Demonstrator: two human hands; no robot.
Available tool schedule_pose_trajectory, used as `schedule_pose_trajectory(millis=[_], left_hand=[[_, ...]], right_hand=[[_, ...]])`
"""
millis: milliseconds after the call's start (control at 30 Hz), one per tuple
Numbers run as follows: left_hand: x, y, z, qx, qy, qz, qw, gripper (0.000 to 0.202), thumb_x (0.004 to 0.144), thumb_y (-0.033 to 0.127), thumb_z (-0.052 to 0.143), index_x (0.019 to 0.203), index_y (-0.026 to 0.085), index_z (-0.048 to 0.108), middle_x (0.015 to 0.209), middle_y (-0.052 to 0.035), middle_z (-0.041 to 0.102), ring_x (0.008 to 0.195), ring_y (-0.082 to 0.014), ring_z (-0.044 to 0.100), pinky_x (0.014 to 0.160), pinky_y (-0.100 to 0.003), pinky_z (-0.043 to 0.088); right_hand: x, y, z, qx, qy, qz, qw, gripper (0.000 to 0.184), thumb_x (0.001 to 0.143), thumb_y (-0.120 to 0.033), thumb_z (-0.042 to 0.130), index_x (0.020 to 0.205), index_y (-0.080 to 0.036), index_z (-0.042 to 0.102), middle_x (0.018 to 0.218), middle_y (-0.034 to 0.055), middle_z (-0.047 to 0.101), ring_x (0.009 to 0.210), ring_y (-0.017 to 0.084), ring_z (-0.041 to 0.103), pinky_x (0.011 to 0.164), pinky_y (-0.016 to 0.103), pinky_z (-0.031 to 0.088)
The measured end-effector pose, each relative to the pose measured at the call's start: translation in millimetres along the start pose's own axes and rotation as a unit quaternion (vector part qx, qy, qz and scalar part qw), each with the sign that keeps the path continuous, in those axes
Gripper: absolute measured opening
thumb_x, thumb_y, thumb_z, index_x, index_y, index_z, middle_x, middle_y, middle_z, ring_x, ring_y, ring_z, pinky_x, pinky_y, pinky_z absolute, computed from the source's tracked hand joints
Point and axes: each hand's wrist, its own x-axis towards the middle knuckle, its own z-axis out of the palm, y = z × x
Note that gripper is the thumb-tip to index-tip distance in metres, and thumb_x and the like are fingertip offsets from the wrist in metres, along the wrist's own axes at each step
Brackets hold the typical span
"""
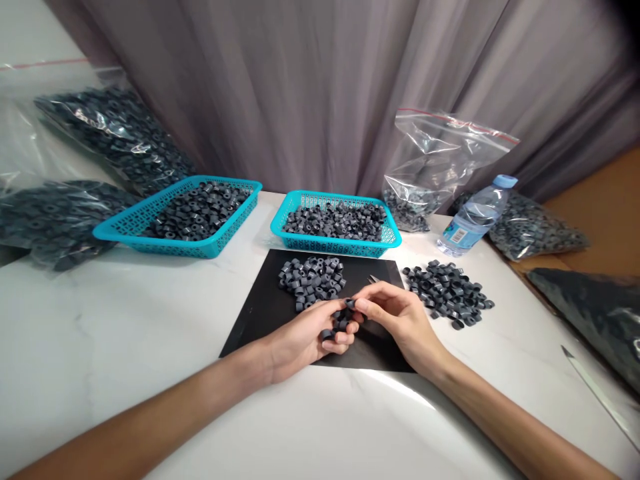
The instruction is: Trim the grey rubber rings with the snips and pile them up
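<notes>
The right hand (395, 317) pinches one dark grey ring (349, 303) between thumb and forefinger, its other fingers curled loosely under. The tip of that pinch meets the fingertips of the left hand (305, 337), which lies palm up and cupped, fingers bent in around a few more rings (339, 325). Both hands hover low over the near part of a black mat (255, 320), with the held pieces just above its middle.

Just beyond the fingers, on the mat, lies a pile (313, 279) of the same grey pieces. A small metal tip (373, 279) shows at the back of the right hand; what it is cannot be told. To the right, off the mat and on the white table (125, 333), sits a second heap (447, 292).

Behind the mat stands a teal basket (395, 237) full of the pieces, and to its left another teal tray (115, 232), likewise full. An open clear bag (440, 167) stands at the right of the near basket, partly filled, with a water bottle (475, 217) lying tilted beside it. More filled sacks (115, 133) lie at the far left, and others at the far right. A thin blade (595, 387) rests at the right edge. A grey curtain (300, 87) hangs behind everything.
</notes>
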Motion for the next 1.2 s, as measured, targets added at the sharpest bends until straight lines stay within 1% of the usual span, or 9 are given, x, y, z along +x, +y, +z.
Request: schedule_pose_trajectory(millis=[133, 200, 333, 467, 633, 767, 967, 1100, 1200], left_hand=[[0.5, 0.2, -0.2, -0.003, 0.002, -0.002, 1.000, 0.024, 0.102, 0.023, 0.041, 0.084, 0.012, 0.053, 0.073, 0.0010, 0.045, 0.053, -0.0032, 0.034, 0.047, -0.015, 0.019], [1.1, 0.1, -0.1, -0.008, 0.002, 0.003, 1.000, 0.025, 0.101, 0.023, 0.043, 0.081, 0.012, 0.051, 0.073, 0.0016, 0.044, 0.053, -0.0030, 0.034, 0.047, -0.016, 0.018], [2.8, -0.4, 0.3, -0.016, 0.004, 0.012, 1.000, 0.022, 0.101, 0.024, 0.045, 0.084, 0.012, 0.052, 0.076, 0.0012, 0.044, 0.054, -0.0029, 0.036, 0.047, -0.016, 0.017], [3.2, -0.4, -0.6, -0.007, 0.015, 0.014, 1.000, 0.020, 0.100, 0.021, 0.044, 0.086, 0.011, 0.053, 0.074, 0.0015, 0.044, 0.053, -0.0027, 0.034, 0.048, -0.016, 0.017], [1.6, -1.8, -2.8, 0.008, 0.008, 0.024, 1.000, 0.022, 0.099, 0.025, 0.047, 0.085, 0.011, 0.055, 0.075, 0.0007, 0.045, 0.053, -0.0029, 0.035, 0.048, -0.017, 0.017], [0.2, -3.6, -2.0, 0.016, 0.002, 0.045, 0.999, 0.019, 0.097, 0.027, 0.053, 0.085, 0.013, 0.054, 0.074, 0.0014, 0.044, 0.054, -0.0032, 0.034, 0.049, -0.017, 0.016], [-0.9, -7.0, -0.4, 0.031, 0.008, 0.090, 0.995, 0.025, 0.096, 0.035, 0.061, 0.089, 0.013, 0.055, 0.079, 0.0014, 0.044, 0.057, -0.0026, 0.033, 0.050, -0.017, 0.016], [-1.1, -7.7, -1.3, 0.051, 0.009, 0.102, 0.994, 0.031, 0.096, 0.042, 0.062, 0.091, 0.012, 0.055, 0.080, 0.0014, 0.042, 0.060, -0.0034, 0.032, 0.051, -0.017, 0.017], [-1.5, -6.6, -0.8, 0.055, 0.009, 0.101, 0.993, 0.032, 0.096, 0.043, 0.062, 0.092, 0.012, 0.054, 0.080, 0.0017, 0.040, 0.061, -0.0039, 0.031, 0.052, -0.016, 0.018]], right_hand=[[-2.6, -0.2, -0.1, -0.029, -0.026, -0.016, 0.999, 0.015, 0.084, -0.036, 0.079, 0.087, -0.022, 0.075, 0.083, 0.0008, 0.070, 0.074, 0.015, 0.065, 0.071, 0.028, 0.052], [-3.2, 0.0, -0.7, -0.072, -0.036, -0.040, 0.996, 0.013, 0.086, -0.035, 0.078, 0.088, -0.022, 0.076, 0.084, 0.0018, 0.069, 0.077, 0.016, 0.064, 0.074, 0.030, 0.050], [-3.5, -0.7, -1.3, -0.151, -0.029, -0.081, 0.985, 0.013, 0.087, -0.036, 0.076, 0.088, -0.023, 0.079, 0.086, 0.0040, 0.069, 0.083, 0.018, 0.061, 0.078, 0.033, 0.048], [-4.0, -0.9, -1.3, -0.125, -0.014, -0.064, 0.990, 0.016, 0.090, -0.038, 0.072, 0.093, -0.023, 0.076, 0.089, 0.0036, 0.066, 0.079, 0.017, 0.059, 0.073, 0.031, 0.048], [-3.2, 0.1, -1.1, -0.122, 0.019, -0.038, 0.992, 0.021, 0.094, -0.041, 0.066, 0.095, -0.021, 0.070, 0.082, 0.0017, 0.065, 0.069, 0.014, 0.055, 0.063, 0.027, 0.046], [-2.8, -1.3, 0.6, -0.146, -0.002, -0.014, 0.989, 0.024, 0.093, -0.044, 0.066, 0.095, -0.021, 0.071, 0.087, 0.0027, 0.065, 0.072, 0.014, 0.055, 0.066, 0.026, 0.047], [-1.8, -5.8, 2.0, -0.134, -0.018, -0.020, 0.991, 0.026, 0.095, -0.045, 0.063, 0.093, -0.020, 0.070, 0.085, 0.0019, 0.062, 0.071, 0.013, 0.053, 0.065, 0.025, 0.047], [-1.4, -5.5, 0.8, -0.129, -0.027, -0.026, 0.991, 0.025, 0.095, -0.044, 0.063, 0.097, -0.020, 0.070, 0.088, 0.0023, 0.062, 0.072, 0.014, 0.054, 0.065, 0.026, 0.046], [-1.7, -4.0, 0.1, -0.131, -0.022, -0.025, 0.991, 0.024, 0.095, -0.044, 0.063, 0.097, -0.021, 0.070, 0.090, 0.0028, 0.062, 0.075, 0.014, 0.055, 0.066, 0.027, 0.046]])
